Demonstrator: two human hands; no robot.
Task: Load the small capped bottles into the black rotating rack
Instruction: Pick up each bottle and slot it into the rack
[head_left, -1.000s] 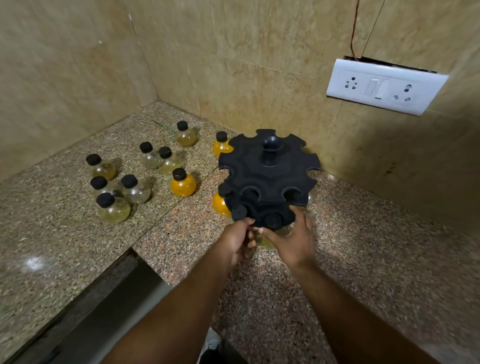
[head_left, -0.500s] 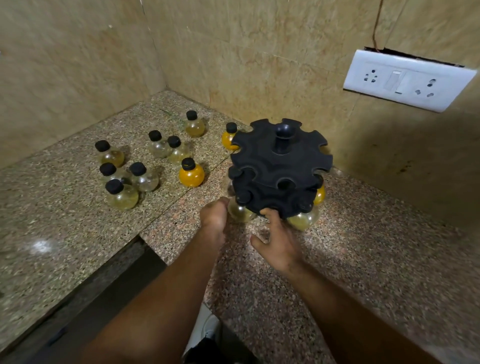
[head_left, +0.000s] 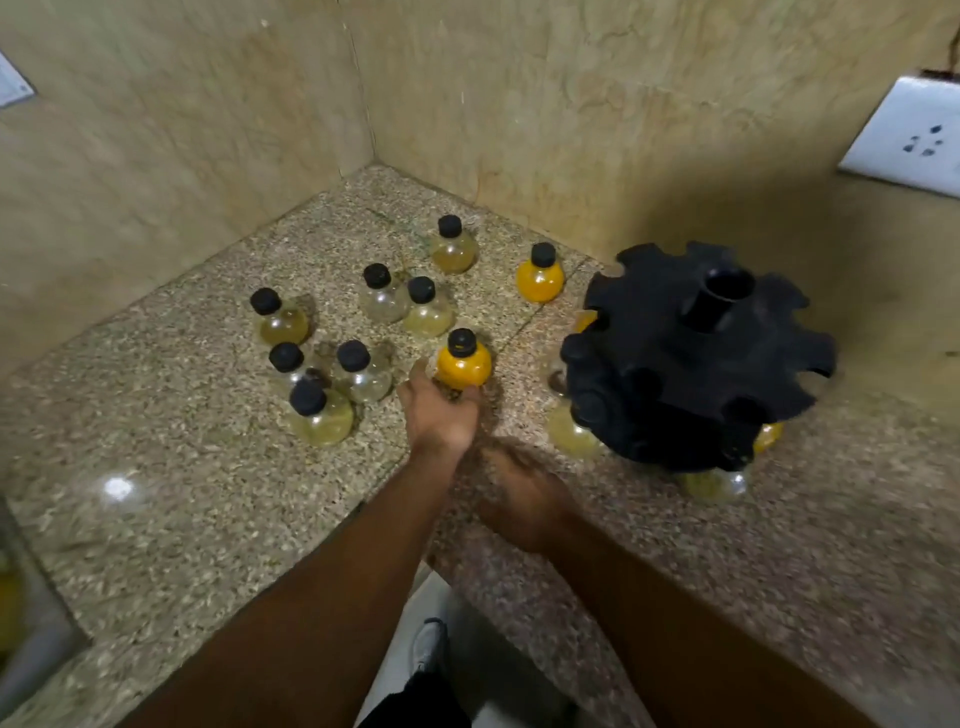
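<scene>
The left hand (head_left: 439, 413) has reached the nearest orange bottle (head_left: 464, 365) and sits just below it in the head view, fingers curled up against the round belly; it looks like a grip forming, though the fingertips are hidden behind the glass, so I cannot tell whether it has truly closed. The bottle stands upright on the granite bench (head_left: 171, 499), black cap on top, long axis vertical, directly ahead of that hand and touching it. The right hand (head_left: 524, 499) hangs blurred nearer the body, holding nothing, and whether its fingers are spread or folded is unclear. The black rotating rack (head_left: 696, 358) stands to the right, with a few bottles hanging in its lower tier and the upper slots that show empty. The bottle lies between the loose cluster of capped bottles (head_left: 332, 374) on the left and the rack, so the left hand is plainly the nearer one, and the carry would run rightward toward an open slot. The neck would need to stay upright to slide in under the cap.
</scene>
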